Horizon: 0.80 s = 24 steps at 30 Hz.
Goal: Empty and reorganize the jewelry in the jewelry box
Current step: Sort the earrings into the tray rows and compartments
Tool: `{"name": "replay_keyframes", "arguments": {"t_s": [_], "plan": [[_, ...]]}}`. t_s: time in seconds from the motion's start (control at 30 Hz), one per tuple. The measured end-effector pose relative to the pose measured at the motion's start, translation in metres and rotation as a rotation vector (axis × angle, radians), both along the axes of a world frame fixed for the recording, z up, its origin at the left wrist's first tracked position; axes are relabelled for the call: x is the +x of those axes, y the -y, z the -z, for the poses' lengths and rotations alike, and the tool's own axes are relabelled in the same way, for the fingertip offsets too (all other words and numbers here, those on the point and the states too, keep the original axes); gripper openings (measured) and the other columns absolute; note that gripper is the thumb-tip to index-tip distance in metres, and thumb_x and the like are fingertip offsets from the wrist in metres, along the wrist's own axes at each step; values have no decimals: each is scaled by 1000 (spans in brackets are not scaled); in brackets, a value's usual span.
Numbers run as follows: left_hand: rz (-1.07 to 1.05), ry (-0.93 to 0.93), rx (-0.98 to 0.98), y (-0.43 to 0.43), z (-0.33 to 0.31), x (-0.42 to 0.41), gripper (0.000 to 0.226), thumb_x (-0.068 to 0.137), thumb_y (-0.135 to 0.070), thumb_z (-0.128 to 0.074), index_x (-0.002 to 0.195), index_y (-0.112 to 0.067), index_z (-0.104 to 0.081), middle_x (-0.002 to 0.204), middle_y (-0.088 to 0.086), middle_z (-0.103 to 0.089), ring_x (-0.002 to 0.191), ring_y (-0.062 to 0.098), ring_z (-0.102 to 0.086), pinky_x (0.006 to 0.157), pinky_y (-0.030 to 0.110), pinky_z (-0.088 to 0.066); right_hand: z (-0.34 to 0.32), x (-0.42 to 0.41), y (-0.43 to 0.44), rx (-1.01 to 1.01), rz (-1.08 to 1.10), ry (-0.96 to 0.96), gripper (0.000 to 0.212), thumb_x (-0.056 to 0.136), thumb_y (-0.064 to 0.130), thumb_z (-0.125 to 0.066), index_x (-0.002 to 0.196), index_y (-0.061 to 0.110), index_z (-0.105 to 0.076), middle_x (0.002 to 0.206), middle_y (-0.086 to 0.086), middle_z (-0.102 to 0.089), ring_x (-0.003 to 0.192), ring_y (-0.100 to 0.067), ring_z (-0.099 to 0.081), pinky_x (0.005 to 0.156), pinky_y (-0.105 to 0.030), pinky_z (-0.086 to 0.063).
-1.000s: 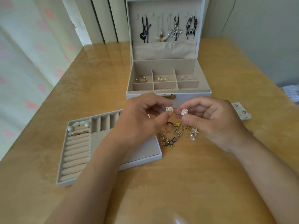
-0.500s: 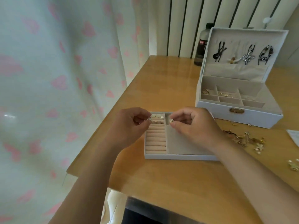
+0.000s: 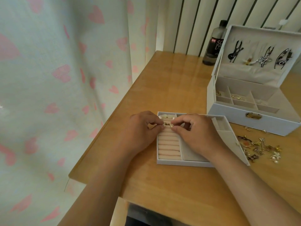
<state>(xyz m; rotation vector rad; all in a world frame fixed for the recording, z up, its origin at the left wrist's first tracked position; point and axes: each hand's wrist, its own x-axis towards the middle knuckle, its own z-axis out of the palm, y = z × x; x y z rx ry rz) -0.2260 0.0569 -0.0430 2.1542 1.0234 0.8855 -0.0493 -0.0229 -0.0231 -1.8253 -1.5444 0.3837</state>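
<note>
Jewelry box (image 3: 254, 118) stands open on the table (image 3: 171, 190) at about two o'clock from the person, lid up, with a few gold bits in its compartments. Its lift-out tray (image 3: 184, 163) lies at twelve o'clock, just in front of the box.

Both hands work over the tray's upper left part. The left hand (image 3: 143, 129) pinches a small gold-and-white stud (image 3: 162, 125) between thumb and forefinger. The right hand (image 3: 198, 136) pinches the twin (image 3: 171, 125) the same way. The two pieces sit nearly together above the upper ring rolls (image 3: 168, 147), just below the white pieces (image 3: 167, 116) lodged at the tray's eleven o'clock corner. Whether either post has entered a groove I can't tell, because the fingers hide it.

From where I stand, the step looks like seating this pair between two rolls. I'd say it goes best with both posts pressed straight down into the same groove, faces up and side by side. Each should be released only once it feels wedged. The rolls look soft, so light pressure should do. A loose pile (image 3: 263, 147) waits at the tray's three o'clock, so packing pairs tightly would save rows.
</note>
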Motion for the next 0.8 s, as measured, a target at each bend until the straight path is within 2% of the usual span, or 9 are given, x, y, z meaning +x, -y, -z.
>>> {"name": "replay_keyframes", "arguments": {"t_s": [0.1, 0.17, 0.27, 0.47, 0.63, 0.8], "plan": [[11, -9, -32, 0, -1, 2, 10, 84, -17, -77, 93, -20, -81, 95, -12, -68, 78, -7, -57, 68, 7, -41, 1, 1, 1, 6, 3, 6, 15, 84, 24, -78, 96, 33, -77, 89, 24, -67, 89, 6, -59, 71, -3, -41], [11, -9, -54, -1, -1, 3, 10, 84, -17, -78, 93, -20, -81, 95, -12, -66, 77, -8, -56, 67, 5, -39, 2, 1, 0, 14, 5, 15, 15, 83, 23, -79, 94, 33, -77, 88, 23, -68, 86, 4, -61, 72, -6, -42], [-1, 14, -108, -2, 0, 4, 9, 83, -19, -79, 91, -22, -81, 95, -13, -65, 79, -3, -57, 69, 12, -43, 2, 1, -1, 17, -14, 33, 13, 83, 23, -79, 92, 33, -77, 88, 20, -68, 83, 2, -60, 74, -14, -46], [-17, 19, -189, 0, -2, 1, 7, 84, -24, -79, 90, -27, -80, 97, -16, -62, 74, -3, -55, 68, 14, -42, 4, 2, -3, 14, -28, 33, 11, 87, 22, -74, 91, 30, -78, 89, 17, -66, 83, 3, -60, 70, -7, -42], [-34, -10, -197, 1, -4, 1, 8, 86, -23, -75, 91, -28, -80, 99, -14, -59, 79, 3, -56, 73, 22, -48, 4, 3, -4, -23, -5, 69, 5, 87, 26, -73, 88, 30, -75, 90, 15, -60, 81, 1, -56, 69, -10, -40], [-46, -18, -189, 2, -4, 4, 7, 86, -23, -76, 90, -28, -80, 94, -14, -59, 81, 2, -55, 69, 14, -43, 4, 1, -6, -48, -2, 78, 3, 87, 29, -74, 86, 27, -75, 92, 13, -58, 85, -2, -55, 73, -19, -44]]}}
